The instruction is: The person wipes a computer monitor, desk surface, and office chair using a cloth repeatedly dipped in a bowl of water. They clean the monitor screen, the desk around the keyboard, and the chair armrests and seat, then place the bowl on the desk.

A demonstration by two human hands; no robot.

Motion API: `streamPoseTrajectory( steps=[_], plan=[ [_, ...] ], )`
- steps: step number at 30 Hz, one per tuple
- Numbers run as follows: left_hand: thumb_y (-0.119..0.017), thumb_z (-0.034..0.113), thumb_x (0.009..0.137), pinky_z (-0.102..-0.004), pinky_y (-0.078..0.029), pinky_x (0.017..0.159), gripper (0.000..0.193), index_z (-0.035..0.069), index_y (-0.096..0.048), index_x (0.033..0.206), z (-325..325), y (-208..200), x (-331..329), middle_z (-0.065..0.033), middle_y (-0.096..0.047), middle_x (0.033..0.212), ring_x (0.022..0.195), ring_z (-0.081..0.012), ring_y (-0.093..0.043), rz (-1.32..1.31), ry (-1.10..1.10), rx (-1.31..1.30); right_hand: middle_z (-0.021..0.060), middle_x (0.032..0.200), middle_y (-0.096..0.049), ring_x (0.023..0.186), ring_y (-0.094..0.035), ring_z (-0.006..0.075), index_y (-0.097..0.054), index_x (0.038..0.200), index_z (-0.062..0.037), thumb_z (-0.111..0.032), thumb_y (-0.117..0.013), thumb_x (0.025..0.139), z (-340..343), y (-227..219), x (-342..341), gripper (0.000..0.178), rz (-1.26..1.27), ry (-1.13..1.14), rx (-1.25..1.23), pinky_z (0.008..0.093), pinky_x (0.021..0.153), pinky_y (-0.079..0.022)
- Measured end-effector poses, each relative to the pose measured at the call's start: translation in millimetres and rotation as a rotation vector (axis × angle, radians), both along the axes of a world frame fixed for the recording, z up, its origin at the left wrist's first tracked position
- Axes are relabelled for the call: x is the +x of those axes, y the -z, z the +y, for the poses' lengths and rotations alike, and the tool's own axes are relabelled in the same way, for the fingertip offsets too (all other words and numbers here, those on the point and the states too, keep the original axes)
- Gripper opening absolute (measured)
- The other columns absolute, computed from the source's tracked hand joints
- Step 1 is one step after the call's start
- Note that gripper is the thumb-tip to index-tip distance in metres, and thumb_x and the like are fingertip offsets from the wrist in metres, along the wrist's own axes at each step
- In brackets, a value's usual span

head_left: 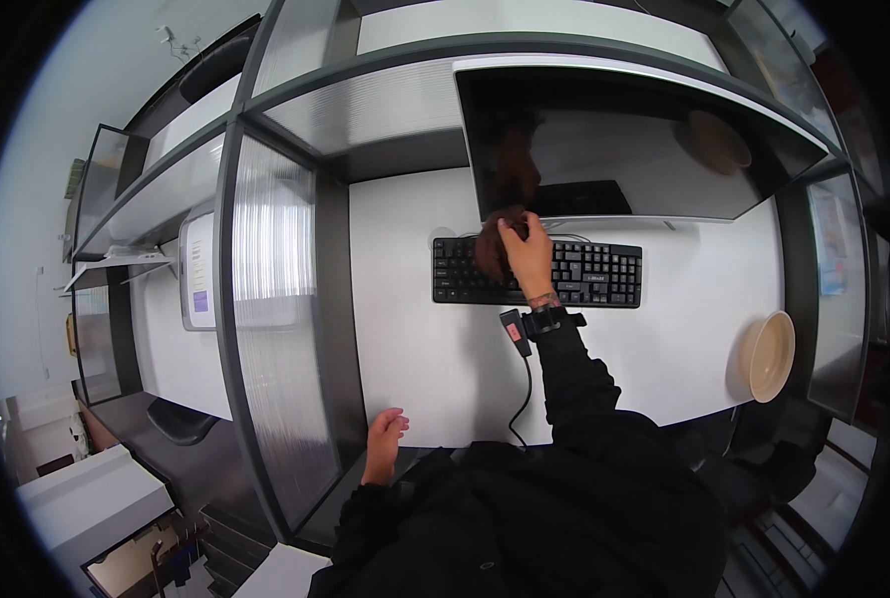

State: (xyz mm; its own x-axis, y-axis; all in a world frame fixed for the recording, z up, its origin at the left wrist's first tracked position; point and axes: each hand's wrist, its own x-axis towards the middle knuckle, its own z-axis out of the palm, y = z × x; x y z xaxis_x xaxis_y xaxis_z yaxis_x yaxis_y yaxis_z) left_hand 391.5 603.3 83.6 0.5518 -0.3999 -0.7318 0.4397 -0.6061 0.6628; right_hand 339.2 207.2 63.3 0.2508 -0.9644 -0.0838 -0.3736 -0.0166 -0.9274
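My right hand (531, 257) reaches over the black keyboard (599, 274), its fingers closed on a dark brown cloth (493, 249). The cloth hangs over the upper middle keys, close to the lower edge of the monitor (624, 130). The monitor's dark screen mirrors the hand. At the front left edge of the desk, my left hand (386, 435) holds nothing, with its fingers loosely bent and a little apart. A black strap with a small device circles my right wrist, and a black cabled piece (516, 332) lies beside it.
A beige bowl (767, 357) stands at the right end of the white desk (415, 369). Ribbed, dark-framed partitions (280, 329) enclose the desk. Beyond the left partition, a neighbouring desk bears a pale tray-like item (198, 269). A dark cable runs down to the front edge.
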Motion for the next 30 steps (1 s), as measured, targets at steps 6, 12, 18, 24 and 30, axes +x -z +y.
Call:
streamPoseTrajectory(
  steps=[6, 12, 18, 24, 30],
  plan=[
    [-0.048, 0.014, 0.090, -0.0262, -0.043, 0.077, 0.024, 0.003, -0.056, 0.110, 1, 2, -8, -0.0041, -0.062, 0.094, 0.088, -0.0131, -0.057, 0.016, -0.004, -0.017, 0.0176, 0.093, -0.066, 0.087, -0.064, 0.0270, -0.059, 0.103, 0.0004, -0.027, -0.067, 0.081, -39, 19, -65, 0.036, 0.018, 0.224, -0.085, 0.0345, 0.077, -0.049],
    [-0.049, 0.014, 0.090, -0.0262, -0.042, 0.077, 0.023, 0.003, -0.056, 0.110, -1, 2, -8, -0.0036, -0.061, 0.094, 0.087, -0.0128, -0.057, 0.021, 0.009, -0.025, 0.0160, 0.099, -0.064, 0.087, -0.060, 0.0231, -0.057, 0.103, 0.0044, -0.028, -0.064, 0.084, -71, 23, -115, 0.039, -0.083, 0.456, -0.003, 0.0328, 0.079, -0.047],
    [-0.050, 0.014, 0.090, -0.0262, -0.042, 0.076, 0.023, 0.003, -0.056, 0.110, 4, 1, -8, -0.0036, -0.061, 0.094, 0.087, -0.0129, -0.057, 0.007, -0.029, -0.023, 0.0201, 0.097, -0.064, 0.090, -0.062, 0.0350, -0.057, 0.107, -0.0007, -0.033, -0.062, 0.084, -30, 29, -58, 0.040, 0.020, 0.248, -0.075, 0.0388, 0.080, -0.047],
    [-0.048, 0.013, 0.091, -0.0260, -0.043, 0.077, 0.022, 0.004, -0.056, 0.109, 19, -7, -11, -0.0039, -0.062, 0.094, 0.087, -0.0129, -0.057, -0.053, -0.078, -0.005, 0.0213, 0.092, -0.064, 0.088, -0.061, 0.0385, -0.055, 0.100, 0.0008, -0.030, -0.062, 0.082, 27, 24, 32, 0.036, -0.103, -0.047, 0.219, 0.0393, 0.077, -0.048],
    [-0.048, 0.013, 0.091, -0.0252, -0.043, 0.077, 0.022, 0.003, -0.056, 0.109, 40, -16, -14, -0.0037, -0.062, 0.093, 0.087, -0.0120, -0.057, -0.090, -0.177, -0.005, 0.0226, 0.091, -0.064, 0.087, -0.062, 0.0377, -0.056, 0.100, 0.0020, -0.034, -0.062, 0.082, 29, 22, 50, 0.041, -0.035, -0.129, 0.110, 0.0393, 0.075, -0.049]
  ],
)
